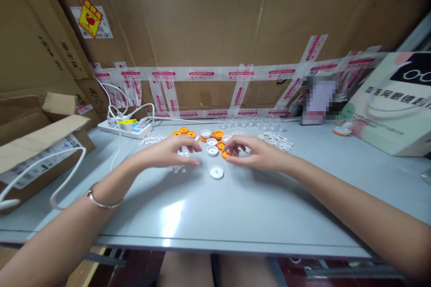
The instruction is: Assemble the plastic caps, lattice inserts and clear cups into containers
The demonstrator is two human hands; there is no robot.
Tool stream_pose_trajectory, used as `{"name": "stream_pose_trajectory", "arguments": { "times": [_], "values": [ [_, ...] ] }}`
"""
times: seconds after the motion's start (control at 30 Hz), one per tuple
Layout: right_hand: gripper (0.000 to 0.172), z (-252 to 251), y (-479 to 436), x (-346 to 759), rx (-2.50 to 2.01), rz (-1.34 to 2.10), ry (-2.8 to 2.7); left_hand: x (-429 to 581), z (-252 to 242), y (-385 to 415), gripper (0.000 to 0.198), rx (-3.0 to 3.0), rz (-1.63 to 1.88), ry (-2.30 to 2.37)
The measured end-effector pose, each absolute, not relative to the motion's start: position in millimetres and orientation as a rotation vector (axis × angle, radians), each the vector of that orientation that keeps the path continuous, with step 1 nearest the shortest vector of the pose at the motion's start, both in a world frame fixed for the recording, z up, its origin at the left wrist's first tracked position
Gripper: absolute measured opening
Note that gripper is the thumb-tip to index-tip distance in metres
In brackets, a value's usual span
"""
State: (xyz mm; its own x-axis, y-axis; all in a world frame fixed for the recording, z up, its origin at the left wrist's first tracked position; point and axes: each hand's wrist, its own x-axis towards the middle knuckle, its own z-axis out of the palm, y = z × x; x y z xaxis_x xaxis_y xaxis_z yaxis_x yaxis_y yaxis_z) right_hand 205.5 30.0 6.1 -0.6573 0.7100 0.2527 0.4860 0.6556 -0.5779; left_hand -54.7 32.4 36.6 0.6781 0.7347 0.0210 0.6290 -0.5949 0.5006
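Note:
My left hand (pixel 178 149) hovers at the left of the group of round parts, thumb and fingers apart, with nothing seen in it. My right hand (pixel 249 150) has thumb and index finger at the edges of an orange round part (pixel 226 154), in a pinch; whether it is lifted I cannot tell. A white round part (pixel 216 171) with a small raised centre lies alone between and nearer than both hands. Behind it are another white round part (pixel 212 150) and several orange ones (pixel 217 135). Small white pieces (pixel 177 169) lie below my left hand.
A power strip (pixel 126 129) with cables lies back left, beside an opened cardboard box (pixel 43 157). Clear plastic pieces (pixel 252 122) and flat white pieces (pixel 276 141) lie at the back. A printed box (pixel 393 107) and a blurred-out upright device (pixel 318 101) stand right. Taped cardboard (pixel 202 18) walls the rear.

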Motion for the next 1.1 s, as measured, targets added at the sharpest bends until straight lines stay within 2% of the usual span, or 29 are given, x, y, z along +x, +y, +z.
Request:
{"name": "stream_pose_trajectory", "arguments": {
  "times": [0.1,0.27,0.67,1.1],
  "values": [
    [0.032,5,21,196,-1.045,0.715,-2.531,-89,54,44,0.027,2.395,0.082,1.288],
    [0.034,-5,6,184,-1.085,0.639,-2.535,-135,50,46,0.019,2.357,-0.046,1.526],
    [0.028,-15,-3,198,-1.129,0.705,-2.239,-165,11,24,0.033,2.166,0.398,1.645],
    [0.025,-14,0,196,-1.088,0.741,-2.162,-167,-5,30,0.029,2.134,0.605,1.676]
  ]
}}
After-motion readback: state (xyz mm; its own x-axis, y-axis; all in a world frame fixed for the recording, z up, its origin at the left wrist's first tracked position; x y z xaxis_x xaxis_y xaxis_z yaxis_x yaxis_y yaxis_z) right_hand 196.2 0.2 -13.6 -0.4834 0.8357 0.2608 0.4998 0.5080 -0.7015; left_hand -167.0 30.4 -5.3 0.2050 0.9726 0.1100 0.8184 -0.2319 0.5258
